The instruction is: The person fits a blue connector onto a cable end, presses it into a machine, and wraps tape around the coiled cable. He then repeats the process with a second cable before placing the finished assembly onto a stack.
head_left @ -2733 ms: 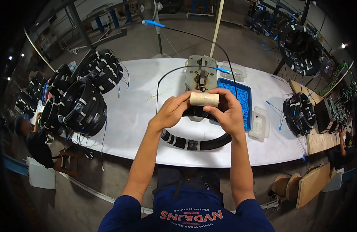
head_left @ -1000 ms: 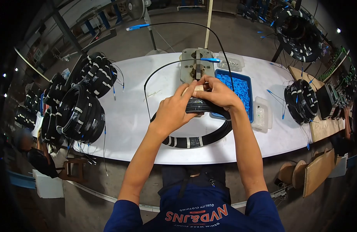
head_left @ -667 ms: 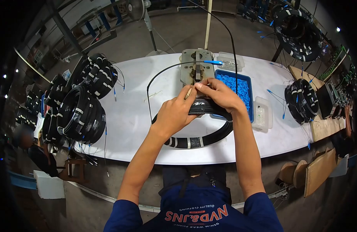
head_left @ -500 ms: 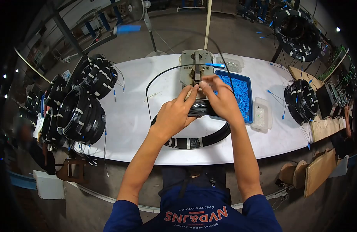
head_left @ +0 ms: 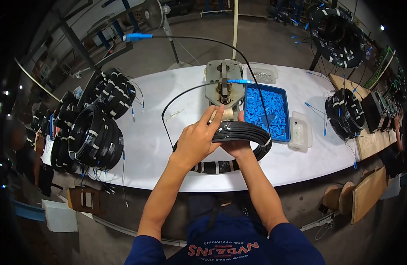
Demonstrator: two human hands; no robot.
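A black cable coil [head_left: 243,132], banded with clear and white tape, is tilted up above the white table. My left hand [head_left: 195,140] lies over its left side, fingers extended toward the metal press [head_left: 224,84]. My right hand [head_left: 237,148] reaches under and through the coil, thumb up behind it and most fingers hidden; it grips the coil. From the coil rise two cable ends with blue connectors, one connector [head_left: 139,36] high at the left, the other [head_left: 239,81] in front of the press.
A blue tray [head_left: 288,128] of small blue parts stands right of the press, beside two clear containers [head_left: 300,131] [head_left: 263,74]. Stacked black coils [head_left: 95,137] sit at the left, another coil [head_left: 344,114] at the right. Parts of other people show at both edges.
My right hand has moved from beside the press down and under the coil. The coil has shifted right and tilted, and the high blue connector has swung slightly.
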